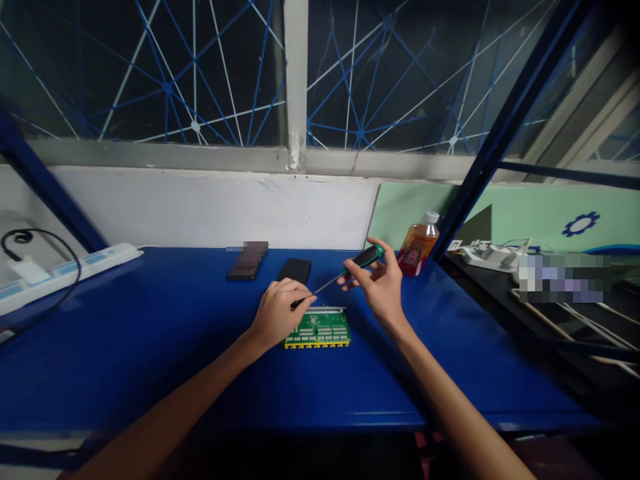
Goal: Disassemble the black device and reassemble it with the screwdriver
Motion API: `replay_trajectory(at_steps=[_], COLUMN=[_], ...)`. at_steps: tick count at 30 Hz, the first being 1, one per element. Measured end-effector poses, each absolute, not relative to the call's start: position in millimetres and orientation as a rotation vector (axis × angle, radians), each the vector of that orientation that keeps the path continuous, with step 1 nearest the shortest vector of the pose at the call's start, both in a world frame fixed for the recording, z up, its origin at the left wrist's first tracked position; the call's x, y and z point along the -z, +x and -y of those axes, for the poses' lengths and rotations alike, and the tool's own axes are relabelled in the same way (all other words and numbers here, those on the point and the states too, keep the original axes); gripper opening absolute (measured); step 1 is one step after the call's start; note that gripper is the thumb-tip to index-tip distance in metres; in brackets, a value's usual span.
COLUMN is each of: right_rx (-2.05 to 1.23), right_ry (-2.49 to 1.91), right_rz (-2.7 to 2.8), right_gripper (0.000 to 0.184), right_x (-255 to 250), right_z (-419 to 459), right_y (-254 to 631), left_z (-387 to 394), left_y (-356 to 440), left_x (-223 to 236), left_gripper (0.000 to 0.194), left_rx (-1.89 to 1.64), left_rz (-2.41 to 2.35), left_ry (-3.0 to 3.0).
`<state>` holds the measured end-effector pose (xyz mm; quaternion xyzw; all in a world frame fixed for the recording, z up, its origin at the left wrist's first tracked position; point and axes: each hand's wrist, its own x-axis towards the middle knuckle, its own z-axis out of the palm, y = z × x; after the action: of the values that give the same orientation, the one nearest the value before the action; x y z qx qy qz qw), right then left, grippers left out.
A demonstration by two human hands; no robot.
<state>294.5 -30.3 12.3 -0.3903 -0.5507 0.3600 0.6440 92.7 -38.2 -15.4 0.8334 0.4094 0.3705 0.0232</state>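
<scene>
My right hand [383,287] grips a screwdriver [367,257] by its green and black handle, its thin metal shaft slanting down to the left. At the shaft's tip, the fingers of my left hand [280,310] are pinched together. A small dark piece shows at those fingers, too small to make out. Below them a green circuit board [320,328] lies flat, with a yellow strip along its near edge and a pale bar at its far edge. The board's left part is hidden by my left hand.
The blue table [165,347] holds a black phone [247,261], a black box-like item [295,270] and a bottle [419,247] with a white cap at the back. At the far left lies a power strip [100,267]. Blue frame posts flank the table; cables lie on the right.
</scene>
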Motion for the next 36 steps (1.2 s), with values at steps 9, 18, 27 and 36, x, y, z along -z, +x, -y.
replay_trajectory(at_steps=[9,18,27,36], right_rx=[-0.840,-0.862,-0.859,-0.757], right_ry=[-0.824,-0.829,-0.837,-0.913], right_rz=[1.215,1.260,1.307,1.450], right_gripper=[0.077,0.073,0.069,0.064], right_x=[-12.9,-13.2,-14.2,-19.7], right_z=[30.3,31.8,32.0,33.6], right_y=[294.2,295.0,297.1,290.3], left_z=[38.5,37.6,37.6,34.5], left_y=[93.6,91.9,92.9,84.5], left_x=[16.7,17.6,17.0,-3.1], left_gripper=[0.017,0.013,0.011,0.021], left_rx=[-1.152,-1.164,-1.175,-1.187], left_rz=[-1.263,-1.230,-1.174,-1.025], left_ry=[2.579,2.610,2.606,2.331])
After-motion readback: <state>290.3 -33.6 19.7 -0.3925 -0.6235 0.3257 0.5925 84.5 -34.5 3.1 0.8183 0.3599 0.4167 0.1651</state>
